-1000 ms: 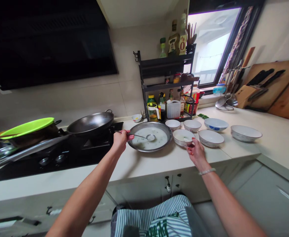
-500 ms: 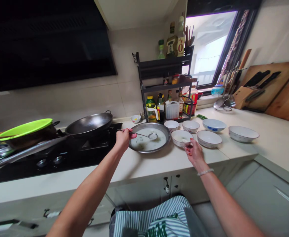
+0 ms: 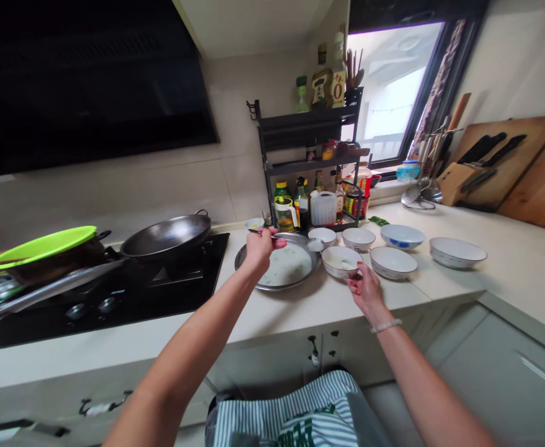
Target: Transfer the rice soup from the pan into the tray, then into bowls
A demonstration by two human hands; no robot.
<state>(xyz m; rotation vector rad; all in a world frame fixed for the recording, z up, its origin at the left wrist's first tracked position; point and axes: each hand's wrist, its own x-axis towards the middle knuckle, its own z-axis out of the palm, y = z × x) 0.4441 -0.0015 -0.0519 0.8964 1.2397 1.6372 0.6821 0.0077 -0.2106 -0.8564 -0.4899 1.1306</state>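
My left hand (image 3: 262, 249) is closed on the handle of a metal ladle (image 3: 316, 246). The ladle's bowl hangs over the right rim of a wide metal basin (image 3: 279, 287), beside a small white bowl. Milky liquid with dark green bits fills much of the basin. With my right hand (image 3: 364, 287) I grip the near right rim of that white bowl (image 3: 338, 271), which rests upright on the counter and has a little pale liquid in it. Several other white bowls (image 3: 394, 266) stand close behind it and to its right.
A wok (image 3: 167, 236) and a dark pot with a bright green basket (image 3: 44, 245) sit on the black stove at left. Behind the basin stands a black rack (image 3: 310, 118) with bottles and jars. A knife block (image 3: 459, 183) is at far right.
My left hand has moved right, carrying the ladle from over the middle of the basin to its right rim near the bowl. My right hand stays on the bowl.
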